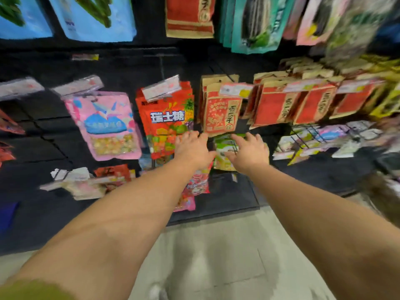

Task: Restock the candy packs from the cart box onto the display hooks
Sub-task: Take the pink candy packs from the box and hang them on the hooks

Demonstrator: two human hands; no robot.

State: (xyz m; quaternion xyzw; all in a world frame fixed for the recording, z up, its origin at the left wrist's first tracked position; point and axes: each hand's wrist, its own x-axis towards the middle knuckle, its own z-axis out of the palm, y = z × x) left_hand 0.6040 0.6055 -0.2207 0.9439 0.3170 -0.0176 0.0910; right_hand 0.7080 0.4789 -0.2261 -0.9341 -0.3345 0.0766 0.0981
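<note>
- Both hands reach in with fingers spread; no clear pinch visible. Right hand (249,151) lies over the green candy pack (225,148), fingers extended along its top edge and touching it. Can't tell if the thumb is under the pack.
- Left hand (192,148) sits just left of that pack, fingers straight, resting against the lower part of the orange-red fruit candy pack (167,120). Looks like it's steadying or parting the hung stock, not holding anything.
- Green pack sits between the two hands, below the red-and-kraft pack (223,111) hanging directly above the right fingertips. Its hook is hidden by the hands and motion blur, so can't tell whether the pack is already on the hook.
- Step, my read: hanging or seating the green pack on a low hook, near the end of one placement.
- Next move calls for: line up the pack's hang hole with the hook tip, slide it back, let go, check it hangs straight. Left hand should keep neighbouring packs out of the way.
- More pink-red packs (194,185) hang below the left wrist; pink pack (106,124) well to the left of the left hand.
- Cart box not in view, so remaining stock unknown.
- Risk: crowded hooks, easy to knock the pack above off.
</note>
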